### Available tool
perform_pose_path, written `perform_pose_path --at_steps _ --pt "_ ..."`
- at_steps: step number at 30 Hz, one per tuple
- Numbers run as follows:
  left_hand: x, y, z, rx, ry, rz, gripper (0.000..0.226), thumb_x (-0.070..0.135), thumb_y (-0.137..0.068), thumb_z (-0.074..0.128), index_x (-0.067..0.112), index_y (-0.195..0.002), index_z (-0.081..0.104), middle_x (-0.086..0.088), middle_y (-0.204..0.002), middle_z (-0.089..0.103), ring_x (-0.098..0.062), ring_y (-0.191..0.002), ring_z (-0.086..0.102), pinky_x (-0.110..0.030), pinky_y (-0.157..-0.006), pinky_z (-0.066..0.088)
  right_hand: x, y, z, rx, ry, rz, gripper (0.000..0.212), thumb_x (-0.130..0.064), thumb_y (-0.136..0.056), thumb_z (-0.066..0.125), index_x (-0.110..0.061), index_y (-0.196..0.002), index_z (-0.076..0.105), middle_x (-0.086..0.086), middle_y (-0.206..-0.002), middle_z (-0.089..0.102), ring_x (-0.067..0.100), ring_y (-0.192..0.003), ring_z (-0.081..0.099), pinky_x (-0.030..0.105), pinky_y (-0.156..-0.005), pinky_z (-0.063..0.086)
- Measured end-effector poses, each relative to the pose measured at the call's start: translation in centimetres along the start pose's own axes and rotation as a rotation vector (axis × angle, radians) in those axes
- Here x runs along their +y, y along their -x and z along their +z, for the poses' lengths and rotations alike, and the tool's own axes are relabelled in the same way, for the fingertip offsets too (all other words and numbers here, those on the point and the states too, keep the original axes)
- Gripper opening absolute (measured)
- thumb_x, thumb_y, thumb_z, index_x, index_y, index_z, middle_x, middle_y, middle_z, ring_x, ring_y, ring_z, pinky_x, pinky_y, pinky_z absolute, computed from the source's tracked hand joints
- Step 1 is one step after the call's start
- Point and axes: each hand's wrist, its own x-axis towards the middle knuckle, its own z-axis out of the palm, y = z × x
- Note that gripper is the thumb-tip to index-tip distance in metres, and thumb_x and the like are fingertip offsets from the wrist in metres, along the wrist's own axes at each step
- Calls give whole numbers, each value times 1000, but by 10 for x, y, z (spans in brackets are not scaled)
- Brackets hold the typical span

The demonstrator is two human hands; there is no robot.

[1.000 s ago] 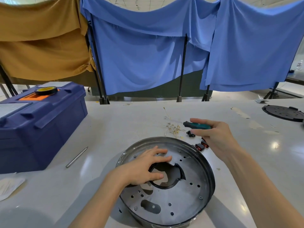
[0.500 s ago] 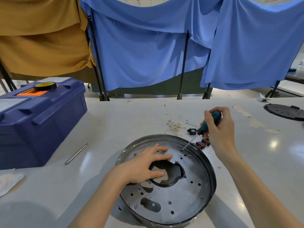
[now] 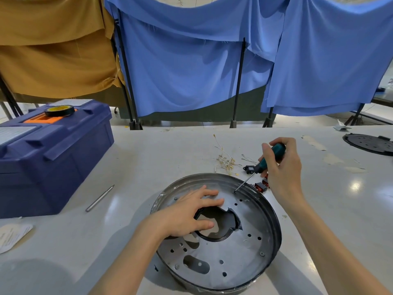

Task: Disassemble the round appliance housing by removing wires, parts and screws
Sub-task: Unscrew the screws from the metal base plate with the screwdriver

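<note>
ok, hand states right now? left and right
Left hand: open, resting flat on the round housing.
Right hand: holding the screwdriver, tip on the housing plate.

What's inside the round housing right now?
The left hand lies flat on the plate beside the central opening. The screwdriver in the right hand has its tip near the far rim. One screw shows. Anything under the palm is covered.

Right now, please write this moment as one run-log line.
left hand: rests on round housing | right hand: grips screwdriver | tip: on housing plate near far rim | loose wires: on table behind housing
</note>
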Motion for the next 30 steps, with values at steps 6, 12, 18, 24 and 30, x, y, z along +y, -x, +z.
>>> perform_pose_path --at_steps 6,12,18,24,30 --pt "1 0 0 1 4 0 58 29 -95 57 41 -145 30 26 -154 12 5 -143 -7 -35 -120 7 -1 -1 -1 -6 70 -35 16 -28 -96 55 -23 -105 43 15 -90 57 27 -71 60 33 -55 57" --pt "3 0 -1 -4 -5 5 59 28 -95 57 41 -146 30 24 -155 11 4 -143 -8 -33 -120 5 -5 -1 1 -82 99 -111 18 -27 -94 56 -22 -106 43 -7 -85 50 16 -75 63 18 -62 55" --pt "4 -1 -4 -20 -16 12 59 28 -95 57 40 -146 30 21 -157 10 2 -144 -8 -32 -120 5 -17 -1 4 -306 108 -165 14 -24 -98 50 -21 -110 43 12 -88 57 18 -75 63 13 -66 49" --pt "10 -7 -20 -87 -41 -6 57 33 -96 54 33 -148 30 16 -157 15 0 -144 2 -26 -115 11 -29 -9 9 -378 114 -178 34 -15 -98 50 -21 -131 48 8 -107 49 31 -95 61 42 -93 51" --pt "49 -44 -34 306 382 52 61 31 -89 65 21 -144 39 0 -133 56 -10 -125 51 -31 -108 39 -36 -12 13 -448 24 -213 45 -1 -93 56 -27 -130 56 -8 -92 59 23 -91 63 28 -87 52"
